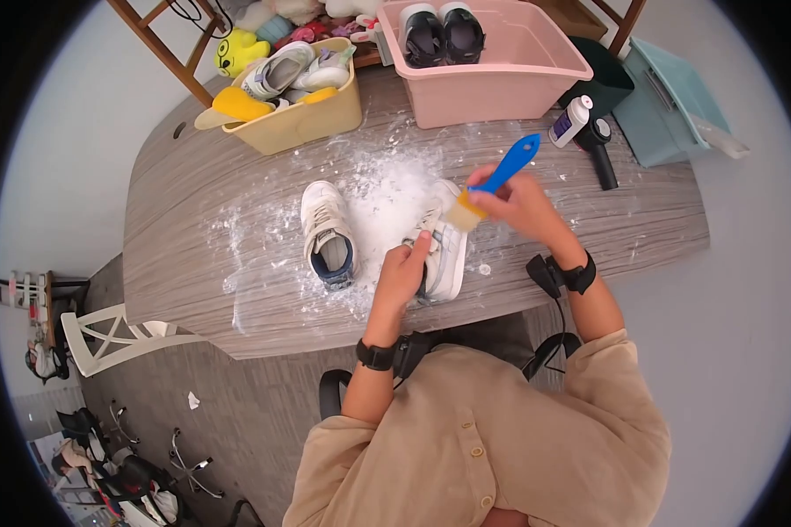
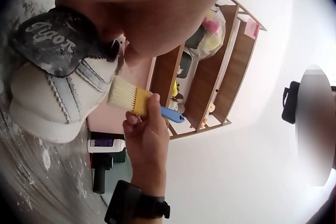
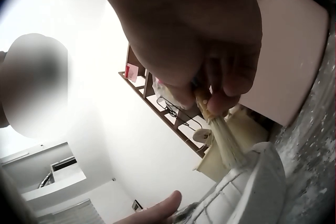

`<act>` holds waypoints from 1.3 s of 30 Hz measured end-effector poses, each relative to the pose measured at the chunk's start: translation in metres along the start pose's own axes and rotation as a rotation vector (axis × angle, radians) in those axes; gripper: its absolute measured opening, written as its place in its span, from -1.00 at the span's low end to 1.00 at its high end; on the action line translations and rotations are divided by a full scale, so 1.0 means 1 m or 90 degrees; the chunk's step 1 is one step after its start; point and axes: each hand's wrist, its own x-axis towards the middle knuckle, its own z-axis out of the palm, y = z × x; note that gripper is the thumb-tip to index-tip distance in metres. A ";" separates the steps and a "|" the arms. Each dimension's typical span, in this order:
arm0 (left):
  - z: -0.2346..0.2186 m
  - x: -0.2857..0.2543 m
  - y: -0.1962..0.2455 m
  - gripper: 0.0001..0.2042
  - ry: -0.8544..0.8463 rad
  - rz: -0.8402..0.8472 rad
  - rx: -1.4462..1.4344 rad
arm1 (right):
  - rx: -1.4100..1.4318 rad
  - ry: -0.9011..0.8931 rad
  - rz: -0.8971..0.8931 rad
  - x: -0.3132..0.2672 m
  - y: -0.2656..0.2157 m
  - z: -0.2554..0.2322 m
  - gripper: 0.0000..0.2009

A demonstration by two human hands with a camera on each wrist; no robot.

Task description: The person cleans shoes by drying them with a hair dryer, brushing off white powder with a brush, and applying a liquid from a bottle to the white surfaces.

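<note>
My left hand (image 1: 402,274) grips a white sneaker (image 1: 451,263) by its collar, the thumb lying along the upper. A black patch with pale lettering (image 2: 55,43) shows on this shoe in the left wrist view. Between the fingers and thumb of my right hand (image 1: 526,209) is a paintbrush (image 1: 511,162) with a blue handle and yellow ferrule. Its pale bristles (image 3: 227,142) meet the sneaker's upper in the right wrist view. To the left stands a second white sneaker (image 1: 330,233) with a dark blue lining. White powder (image 1: 382,193) is spread thickly between and behind the shoes.
At the back of the table (image 1: 185,255) are a yellow bin (image 1: 303,130) with shoes inside and a pink bin (image 1: 501,92) with dark shoes. A white bottle (image 1: 571,121), a black handheld device (image 1: 601,158) and a teal bin (image 1: 668,114) stand at the right.
</note>
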 end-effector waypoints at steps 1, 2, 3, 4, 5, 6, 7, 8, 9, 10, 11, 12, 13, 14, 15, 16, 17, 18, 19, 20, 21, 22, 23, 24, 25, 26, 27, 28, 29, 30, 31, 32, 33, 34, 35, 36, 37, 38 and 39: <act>0.000 -0.001 0.002 -0.54 -0.016 -0.009 -0.036 | -0.007 -0.053 0.013 -0.004 -0.004 0.000 -0.78; 0.000 -0.003 0.006 -0.56 -0.031 -0.019 -0.072 | 0.001 -0.068 0.016 -0.005 -0.005 0.001 -0.78; 0.000 -0.007 0.010 -0.59 -0.047 -0.030 -0.107 | 0.011 -0.082 0.019 -0.006 -0.006 0.002 -0.79; 0.002 -0.012 0.014 -0.58 -0.029 0.030 -0.070 | 0.021 -0.096 0.022 -0.006 -0.007 0.002 -0.79; 0.008 -0.019 0.018 -0.57 -0.013 0.091 -0.034 | -0.018 -0.040 -0.013 -0.003 -0.002 0.003 -0.79; 0.012 -0.024 0.022 -0.56 0.001 0.153 0.003 | -0.058 0.017 -0.048 0.004 0.004 0.002 -0.79; 0.013 -0.029 0.025 -0.58 0.005 0.171 0.046 | -0.097 0.074 -0.083 0.008 0.008 0.001 -0.79; 0.014 -0.035 0.026 -0.60 0.009 0.188 0.089 | -0.064 0.095 -0.065 0.008 0.011 -0.002 -0.79; 0.013 -0.040 0.029 -0.62 0.014 0.206 0.134 | -0.030 0.114 -0.049 0.008 0.010 -0.005 -0.78; 0.012 -0.043 0.033 -0.63 0.023 0.222 0.165 | 0.004 0.131 -0.035 0.009 0.007 -0.007 -0.78; 0.010 -0.047 0.037 -0.64 0.034 0.236 0.196 | 0.014 0.097 -0.021 0.004 0.003 -0.010 -0.78; 0.007 -0.050 0.041 -0.65 0.046 0.248 0.227 | 0.025 0.062 -0.005 -0.005 -0.006 -0.011 -0.77; 0.005 -0.053 0.045 -0.66 0.053 0.245 0.236 | 0.036 0.028 0.011 -0.011 -0.012 -0.011 -0.77; 0.004 -0.055 0.048 -0.66 0.057 0.243 0.246 | -0.007 0.004 -0.020 -0.013 -0.015 -0.009 -0.77; 0.004 -0.057 0.051 -0.67 0.059 0.242 0.255 | -0.051 -0.017 -0.051 -0.014 -0.017 -0.005 -0.78; 0.003 -0.059 0.054 -0.67 0.059 0.246 0.257 | -0.095 -0.036 -0.082 -0.016 -0.018 -0.004 -0.78; 0.002 -0.062 0.057 -0.67 0.059 0.251 0.260 | -0.080 0.016 -0.073 -0.013 -0.014 -0.005 -0.78; 0.001 -0.063 0.058 -0.67 0.060 0.255 0.262 | -0.065 0.066 -0.063 -0.006 -0.008 -0.007 -0.79; 0.000 -0.064 0.057 -0.67 0.072 0.269 0.274 | -0.050 0.114 -0.055 -0.002 -0.004 -0.008 -0.79; -0.001 -0.065 0.057 -0.68 0.085 0.284 0.286 | -0.027 0.126 -0.052 -0.004 -0.003 -0.010 -0.79; -0.002 -0.066 0.057 -0.68 0.100 0.298 0.299 | -0.004 0.136 -0.049 -0.005 -0.004 -0.012 -0.79; -0.004 -0.065 0.056 -0.68 0.104 0.314 0.307 | 0.019 0.145 -0.049 -0.005 -0.007 -0.013 -0.80; -0.005 -0.065 0.055 -0.69 0.107 0.327 0.316 | 0.019 0.096 -0.057 -0.010 -0.011 -0.010 -0.80; -0.006 -0.066 0.053 -0.69 0.109 0.339 0.325 | 0.018 0.047 -0.063 -0.018 -0.017 -0.007 -0.80; -0.006 -0.067 0.054 -0.70 0.100 0.339 0.313 | 0.016 0.001 -0.069 -0.023 -0.021 -0.006 -0.80; -0.005 -0.068 0.056 -0.70 0.088 0.339 0.303 | -0.012 0.004 -0.071 -0.023 -0.023 -0.004 -0.79; -0.004 -0.069 0.058 -0.70 0.073 0.340 0.293 | -0.040 0.010 -0.072 -0.021 -0.025 0.000 -0.79; -0.003 -0.071 0.058 -0.70 0.073 0.342 0.300 | -0.067 0.017 -0.074 -0.020 -0.026 0.001 -0.79; -0.002 -0.072 0.058 -0.70 0.075 0.344 0.306 | -0.046 0.054 -0.056 -0.013 -0.014 -0.002 -0.80; -0.002 -0.074 0.058 -0.70 0.076 0.346 0.312 | -0.027 0.092 -0.052 -0.009 -0.011 -0.005 -0.79; -0.003 -0.073 0.057 -0.70 0.076 0.342 0.322 | -0.008 0.128 -0.049 -0.004 -0.009 -0.007 -0.79; -0.004 -0.073 0.056 -0.70 0.078 0.336 0.331 | 0.011 0.162 -0.047 -0.002 -0.008 -0.008 -0.79; -0.005 -0.072 0.055 -0.70 0.082 0.331 0.340 | 0.025 0.148 -0.049 -0.005 -0.010 -0.008 -0.78; -0.006 -0.070 0.054 -0.70 0.082 0.325 0.331 | 0.040 0.131 -0.052 -0.010 -0.012 -0.007 -0.78; -0.006 -0.069 0.051 -0.70 0.082 0.319 0.322 | 0.055 0.114 -0.054 -0.014 -0.015 -0.006 -0.78; -0.006 -0.069 0.050 -0.70 0.080 0.312 0.312 | 0.015 0.072 -0.065 -0.017 -0.019 -0.003 -0.78; -0.005 -0.070 0.051 -0.70 0.076 0.317 0.309 | -0.026 0.032 -0.075 -0.021 -0.023 -0.001 -0.78; -0.004 -0.072 0.054 -0.70 0.069 0.323 0.306 | -0.067 -0.005 -0.083 -0.023 -0.025 0.001 -0.78; -0.003 -0.073 0.056 -0.69 0.059 0.331 0.304 | -0.063 0.031 -0.078 -0.021 -0.022 0.001 -0.78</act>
